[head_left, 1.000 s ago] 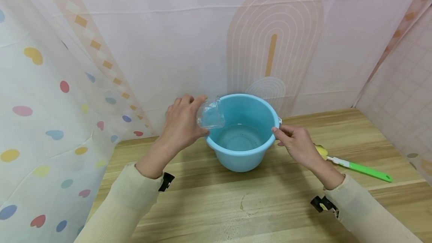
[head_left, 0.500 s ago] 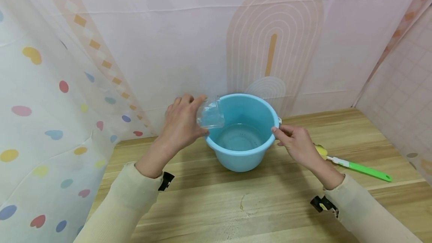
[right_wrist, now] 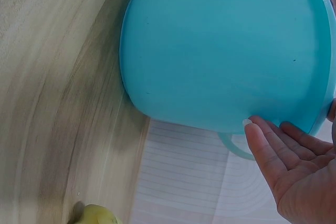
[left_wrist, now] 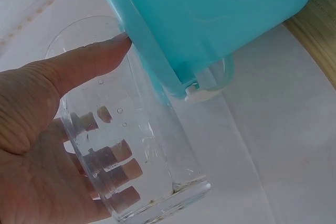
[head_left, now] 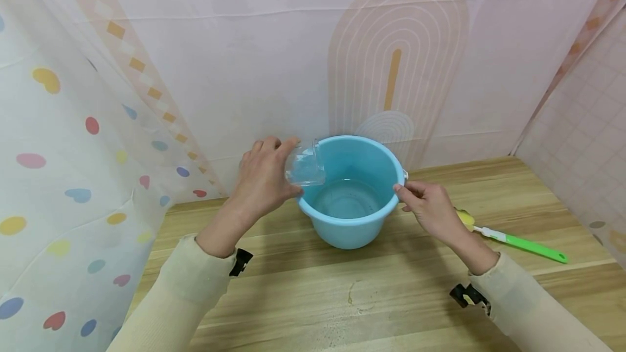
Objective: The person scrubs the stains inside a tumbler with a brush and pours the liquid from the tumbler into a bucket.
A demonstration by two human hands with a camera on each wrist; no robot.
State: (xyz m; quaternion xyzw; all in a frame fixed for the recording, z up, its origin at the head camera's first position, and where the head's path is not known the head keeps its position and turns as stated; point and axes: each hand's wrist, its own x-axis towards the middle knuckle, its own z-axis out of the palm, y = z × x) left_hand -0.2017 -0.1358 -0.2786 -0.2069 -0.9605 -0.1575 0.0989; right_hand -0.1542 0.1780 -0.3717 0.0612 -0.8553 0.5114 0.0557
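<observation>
A light blue bucket (head_left: 348, 235) stands upright on the wooden table, with shallow clear water (head_left: 348, 200) in its bottom. My left hand (head_left: 264, 178) grips a clear cup (head_left: 305, 166), tipped with its mouth toward the bucket's inside at the left rim. In the left wrist view the thumb lies along the near side of the cup and the fingers show through its clear wall. A few drops cling inside the cup. On the bucket's right side my right hand (head_left: 430, 208) pinches the rim, thumb on top and fingers against the outer wall (right_wrist: 220, 51).
To the right lies a sponge brush with a green handle (head_left: 533, 249) and a yellow head, partly behind the right wrist. Wet marks (head_left: 359, 297) dot the table (head_left: 293, 297) in front of the bucket. Patterned curtains (head_left: 244, 80) hang behind and at both sides.
</observation>
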